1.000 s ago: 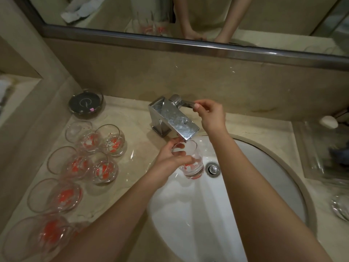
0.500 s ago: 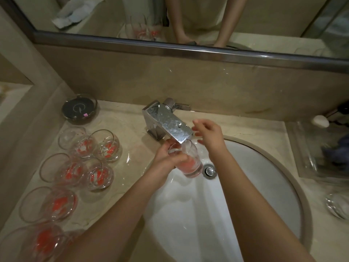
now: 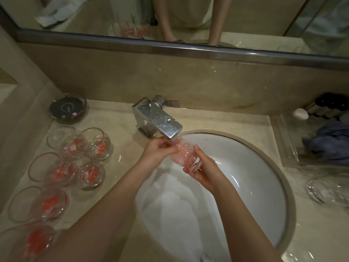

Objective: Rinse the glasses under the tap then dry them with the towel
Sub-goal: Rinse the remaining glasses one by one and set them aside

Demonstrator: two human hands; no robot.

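A clear glass with red print point(image 3: 184, 153) lies tilted under the spout of the chrome tap point(image 3: 159, 119), blurred by running water. My left hand point(image 3: 157, 151) grips its rim end just below the spout. My right hand point(image 3: 203, 168) holds its base end from the right, over the white sink point(image 3: 255, 182). Several more glasses with red print point(image 3: 75, 159) stand on the counter to the left. A crumpled blue-grey towel point(image 3: 328, 143) lies in a clear tray at the far right.
A round dark dish point(image 3: 68, 108) sits at the back left of the counter. A white soap point(image 3: 300, 113) and dark bottles point(image 3: 332, 104) are at the back right. A clear glass dish point(image 3: 324, 190) sits right of the sink. The mirror edge point(image 3: 170, 48) runs above.
My right hand left the tap lever and came down to the glass's base. The glass tipped from upright to lying on its side under the spout, now with water running over it.
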